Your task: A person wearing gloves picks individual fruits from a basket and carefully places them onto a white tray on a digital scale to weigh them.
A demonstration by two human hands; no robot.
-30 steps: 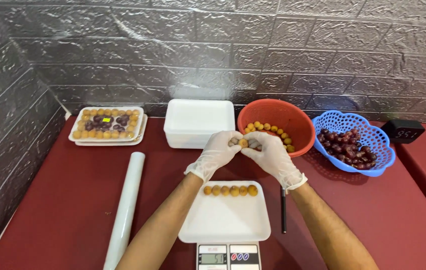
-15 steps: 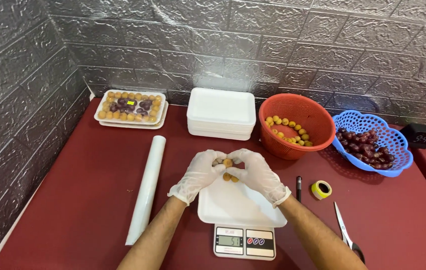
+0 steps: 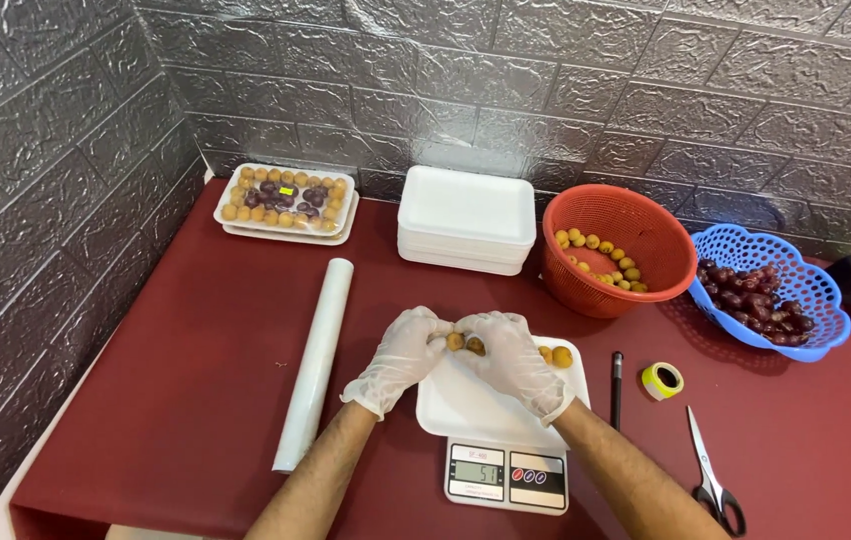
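Observation:
Both hands wear thin white gloves and meet over the far edge of a white foam tray (image 3: 476, 410) that rests on a small digital scale (image 3: 506, 475). My left hand (image 3: 401, 355) and my right hand (image 3: 511, 360) pinch small yellow fruits (image 3: 466, 343) between their fingertips, low over the tray. A few more yellow fruits (image 3: 556, 355) lie along the tray's far right edge. The rest of the tray is bare.
A red basket (image 3: 621, 250) of yellow fruits and a blue basket (image 3: 771, 290) of dark fruits stand at the back right. A stack of foam trays (image 3: 466, 230), a filled wrapped tray (image 3: 286, 200), a film roll (image 3: 316, 360), pen (image 3: 617, 390), tape roll (image 3: 662, 380) and scissors (image 3: 711, 470) lie around.
My hands carried yellow fruits from near the red basket down to the tray's far edge. The camera view shifted so more of the table's right side shows.

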